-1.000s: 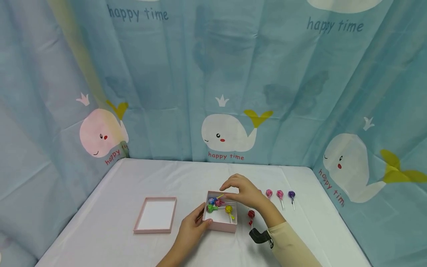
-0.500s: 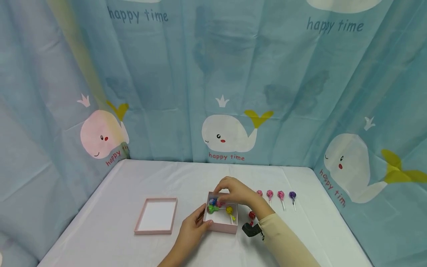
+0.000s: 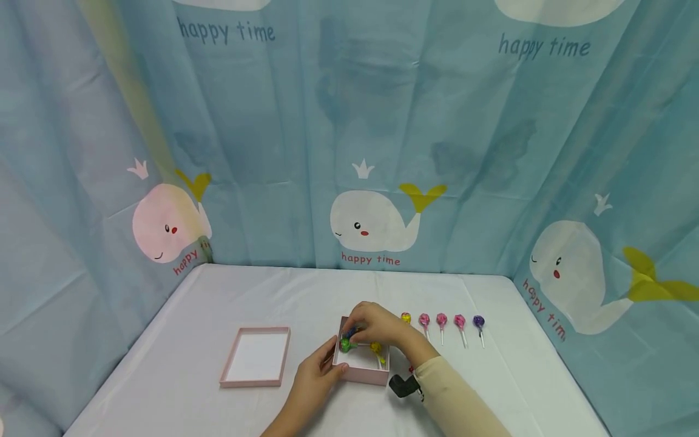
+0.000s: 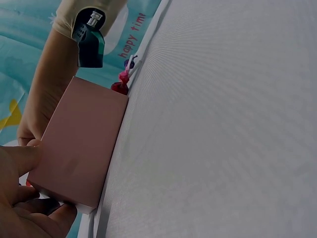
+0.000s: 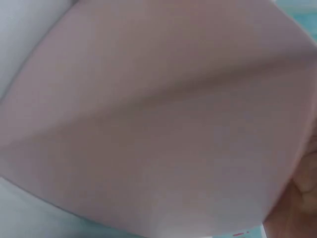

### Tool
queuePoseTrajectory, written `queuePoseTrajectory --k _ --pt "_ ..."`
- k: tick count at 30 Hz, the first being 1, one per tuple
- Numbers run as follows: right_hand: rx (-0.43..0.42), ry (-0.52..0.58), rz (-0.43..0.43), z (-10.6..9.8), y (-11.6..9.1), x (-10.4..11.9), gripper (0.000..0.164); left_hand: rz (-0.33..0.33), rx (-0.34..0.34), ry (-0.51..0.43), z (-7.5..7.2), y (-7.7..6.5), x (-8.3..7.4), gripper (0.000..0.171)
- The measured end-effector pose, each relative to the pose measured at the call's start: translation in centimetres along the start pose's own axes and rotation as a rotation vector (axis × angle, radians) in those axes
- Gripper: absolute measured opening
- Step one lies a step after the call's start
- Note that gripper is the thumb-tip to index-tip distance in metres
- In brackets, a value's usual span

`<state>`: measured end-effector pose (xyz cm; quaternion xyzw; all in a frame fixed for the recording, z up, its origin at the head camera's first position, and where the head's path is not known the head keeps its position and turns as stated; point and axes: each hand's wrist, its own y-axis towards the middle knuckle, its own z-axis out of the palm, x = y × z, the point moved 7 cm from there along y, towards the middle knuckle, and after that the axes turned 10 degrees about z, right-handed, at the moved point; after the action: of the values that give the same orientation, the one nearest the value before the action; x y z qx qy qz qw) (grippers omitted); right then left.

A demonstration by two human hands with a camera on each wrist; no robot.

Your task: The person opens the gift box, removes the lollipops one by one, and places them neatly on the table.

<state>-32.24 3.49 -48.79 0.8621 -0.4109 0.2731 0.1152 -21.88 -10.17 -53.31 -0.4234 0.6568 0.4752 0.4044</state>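
A pink open-topped box (image 3: 368, 376) stands on the white table with several wrapped lollipops inside. My left hand (image 3: 314, 373) grips its left side, thumb at the front corner; the left wrist view shows fingers at the end of the box (image 4: 81, 144). My right hand (image 3: 377, 325) reaches down into the back left of the box, finger and thumb pinching around a blue lollipop (image 3: 352, 332). Beside them is a green lollipop (image 3: 346, 345), and a yellow lollipop (image 3: 376, 348) lies farther right. The hand hides the rest. A box wall (image 5: 158, 148) fills the right wrist view.
The shallow pink lid (image 3: 255, 383) lies to the left, its white inside up. Right of the box is a row of lollipops, from a yellow-topped one (image 3: 406, 317) to a purple one (image 3: 479, 321). A red lollipop (image 3: 411, 369) is mostly hidden behind the right wrist.
My right hand has come down from above the back rim into the box, leftward and closer to the lollipops, its fingers drawing together. The left hand keeps its hold on the box.
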Motion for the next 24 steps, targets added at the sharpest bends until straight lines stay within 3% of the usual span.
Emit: queuePoseTrajectory --k 10,24 --pt "-0.009 -0.064 0.01 0.9 0.2 0.0 0.019 -0.002 0.019 0.026 -0.1 0.0 0.0 0.072" --pt "-0.049 -0.276 0.005 1.5 0.0 0.2 0.022 0.025 0.006 -0.009 -0.1 -0.1 -0.5 0.075"
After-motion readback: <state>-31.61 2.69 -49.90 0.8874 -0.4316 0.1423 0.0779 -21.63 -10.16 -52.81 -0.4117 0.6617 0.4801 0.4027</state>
